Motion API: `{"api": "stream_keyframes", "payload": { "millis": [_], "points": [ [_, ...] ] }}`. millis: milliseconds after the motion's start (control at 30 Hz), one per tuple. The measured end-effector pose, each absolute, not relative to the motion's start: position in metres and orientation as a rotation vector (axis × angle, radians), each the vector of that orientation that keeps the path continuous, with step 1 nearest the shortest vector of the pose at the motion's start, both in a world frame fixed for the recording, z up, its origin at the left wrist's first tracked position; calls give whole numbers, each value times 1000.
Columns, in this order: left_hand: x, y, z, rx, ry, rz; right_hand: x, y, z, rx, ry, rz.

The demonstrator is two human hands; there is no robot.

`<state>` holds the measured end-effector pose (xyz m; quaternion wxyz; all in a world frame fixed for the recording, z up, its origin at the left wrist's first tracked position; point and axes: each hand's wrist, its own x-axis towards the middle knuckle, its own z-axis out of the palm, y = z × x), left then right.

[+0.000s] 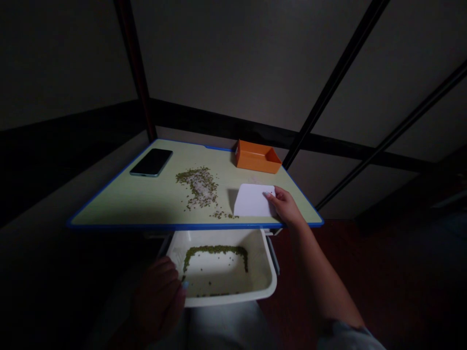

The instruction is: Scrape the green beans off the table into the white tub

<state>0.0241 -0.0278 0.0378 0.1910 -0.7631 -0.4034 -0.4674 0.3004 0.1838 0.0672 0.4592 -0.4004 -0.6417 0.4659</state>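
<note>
In my right hand (286, 203) is a flat white scraper card (251, 200), tilted up with its lower edge on the tabletop near the front rim. A short trail of small green beans (221, 214) lies by the card's left corner. Farther left spreads a larger heap of green beans (199, 187), with whitish bits among them. My left hand (162, 291) is closed around the left rim of a white plastic basin (268, 287) below the table's front edge. More green beans (217, 249) line the basin's far and side edges, with several scattered on its bottom.
The pale table (120, 199) has a blue edge. A dark-screened phone (151, 162) lies at its back left, and an orange open box (257, 158) stands at the back right. A panelled wall (219, 63) rises behind the table.
</note>
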Motion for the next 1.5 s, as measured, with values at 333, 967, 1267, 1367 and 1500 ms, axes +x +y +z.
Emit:
{"api": "stream_keyframes", "payload": {
  "millis": [333, 967, 1267, 1367, 1500],
  "points": [
    [25, -28, 39, -2144, -1125, -1288, 302, 186, 62, -972, -1551, 1117],
    [26, -27, 35, -2141, -1147, -1312, 301, 184, 63, -1006, -1573, 1117],
    [23, -29, 33, -2109, -1121, -1299, 301, 180, 65, -952, -1581, 1186],
    [24, -29, 34, -2116, -1126, -1314, 301, 181, 64, -925, -1571, 1198],
    [24, -28, 33, -2134, -1129, -1325, 300, 181, 63, -921, -1566, 1169]
  ]
}}
